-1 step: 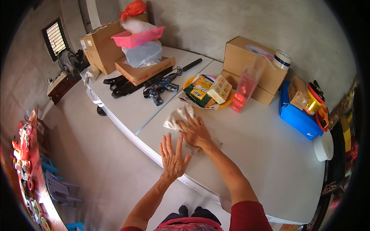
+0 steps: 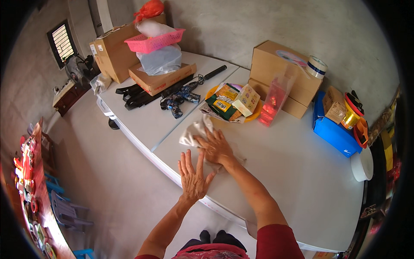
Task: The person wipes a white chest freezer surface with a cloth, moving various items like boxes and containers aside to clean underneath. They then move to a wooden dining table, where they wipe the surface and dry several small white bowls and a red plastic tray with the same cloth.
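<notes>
My right hand (image 2: 216,149) lies spread and flat on a crumpled whitish cloth (image 2: 192,133), pressing it against the pale tabletop (image 2: 284,172). Part of the cloth shows past my fingertips, and a bit sticks out by the wrist; the rest is under the palm. Just left of it and nearer the table's front edge, my left hand (image 2: 195,179) is open with fingers stretched out, holding nothing. Whether its palm touches the table I cannot tell. Beyond the cloth sits a yellow plate (image 2: 259,111) bearing snack packets (image 2: 224,101) and a small cream box (image 2: 246,99).
A clear container of red-wrapped items (image 2: 271,103) stands before cardboard boxes (image 2: 276,64). Far left are a blue-black toy gun (image 2: 177,101), a flat carton (image 2: 161,80) and a pink basket (image 2: 151,42). A blue box (image 2: 332,131) and white bowl (image 2: 362,164) line the right edge.
My right hand and the cloth have slid slightly to the left across the tabletop. My left hand stays in place.
</notes>
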A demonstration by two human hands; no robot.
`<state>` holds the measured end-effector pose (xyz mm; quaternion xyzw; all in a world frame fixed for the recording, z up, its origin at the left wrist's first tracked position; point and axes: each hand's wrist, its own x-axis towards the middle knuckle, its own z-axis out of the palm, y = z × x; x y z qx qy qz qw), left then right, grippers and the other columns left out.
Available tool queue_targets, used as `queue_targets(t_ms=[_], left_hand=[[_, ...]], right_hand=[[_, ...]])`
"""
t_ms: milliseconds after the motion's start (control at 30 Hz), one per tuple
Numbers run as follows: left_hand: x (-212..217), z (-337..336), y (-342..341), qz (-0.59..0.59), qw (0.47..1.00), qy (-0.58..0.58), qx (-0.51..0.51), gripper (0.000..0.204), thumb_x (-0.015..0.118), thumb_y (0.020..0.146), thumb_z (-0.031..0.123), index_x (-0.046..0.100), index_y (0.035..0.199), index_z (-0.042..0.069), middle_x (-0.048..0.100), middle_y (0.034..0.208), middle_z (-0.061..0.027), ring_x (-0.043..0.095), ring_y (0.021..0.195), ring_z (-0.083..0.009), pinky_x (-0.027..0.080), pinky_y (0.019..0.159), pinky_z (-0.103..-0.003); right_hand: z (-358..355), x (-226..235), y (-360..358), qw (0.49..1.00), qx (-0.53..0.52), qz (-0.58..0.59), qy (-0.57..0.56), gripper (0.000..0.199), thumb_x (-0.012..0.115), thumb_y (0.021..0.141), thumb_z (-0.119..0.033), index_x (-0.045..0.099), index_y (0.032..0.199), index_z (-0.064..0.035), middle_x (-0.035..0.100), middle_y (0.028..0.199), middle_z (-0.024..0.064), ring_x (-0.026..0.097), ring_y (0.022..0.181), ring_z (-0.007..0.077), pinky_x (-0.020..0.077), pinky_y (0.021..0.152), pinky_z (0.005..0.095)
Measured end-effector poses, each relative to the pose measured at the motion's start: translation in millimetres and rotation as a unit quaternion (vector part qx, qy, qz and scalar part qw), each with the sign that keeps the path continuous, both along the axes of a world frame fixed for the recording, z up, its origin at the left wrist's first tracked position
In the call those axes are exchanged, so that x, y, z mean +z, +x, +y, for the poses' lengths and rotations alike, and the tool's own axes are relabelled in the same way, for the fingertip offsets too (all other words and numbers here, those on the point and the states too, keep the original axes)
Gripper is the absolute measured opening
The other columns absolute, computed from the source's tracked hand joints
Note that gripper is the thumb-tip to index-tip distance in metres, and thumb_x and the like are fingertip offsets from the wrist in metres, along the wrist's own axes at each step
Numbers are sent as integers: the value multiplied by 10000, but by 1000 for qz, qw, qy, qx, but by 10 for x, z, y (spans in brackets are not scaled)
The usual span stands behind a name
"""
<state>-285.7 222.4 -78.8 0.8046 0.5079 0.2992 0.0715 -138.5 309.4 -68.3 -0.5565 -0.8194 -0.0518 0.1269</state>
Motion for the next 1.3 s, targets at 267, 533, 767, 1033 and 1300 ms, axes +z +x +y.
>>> queue_targets(t_ms=[267, 533, 767, 1033, 1300], left_hand=[[-165, 42, -62, -32, 995, 98, 0, 855, 383, 853, 681, 167, 1463, 122, 62, 1498, -217, 32, 1371, -451, 56, 1079, -597], [-93, -2, -37, -35, 997, 73, 10, 855, 409, 835, 685, 216, 1460, 133, 125, 1483, -227, 77, 1364, -465, 99, 1055, -628], [-32, -11, -6, -1, 999, 38, 12, 840, 356, 843, 708, 244, 1448, 135, 176, 1464, -214, 109, 1364, -429, 108, 1073, -602], [-2, -3, 49, 23, 999, -3, 23, 757, 488, 862, 567, 254, 1444, 145, 208, 1468, -195, 104, 1381, -393, 89, 1109, -545], [1, -4, 12, 30, 999, -16, 22, 730, 423, 884, 589, 251, 1445, 155, 207, 1462, -178, 108, 1379, -392, 73, 1114, -544]], right_hand=[[-243, 8, -120, 986, 164, 11, -9, 457, 441, 895, -432, 481, 1318, -264, 378, 1425, 135, 355, 1284, 343, 201, 1083, 542], [-1034, 113, 731, 997, 56, 8, -46, 513, 534, 849, -387, 445, 1340, -270, 313, 1467, 96, 311, 1322, 336, 195, 1065, 579], [-1541, 75, 2433, 955, -289, 19, -65, 534, 473, 887, -440, 391, 1390, -280, 256, 1502, 91, 264, 1352, 360, 156, 1091, 575], [-2041, 36, 3049, 870, -492, 15, -13, 505, 480, 899, -383, 422, 1369, -207, 261, 1482, 153, 302, 1316, 380, 180, 1090, 566], [-1813, 147, 1755, 993, -105, 9, -46, 543, 552, 838, -399, 460, 1342, -218, 275, 1465, 192, 317, 1277, 442, 145, 1096, 559]])
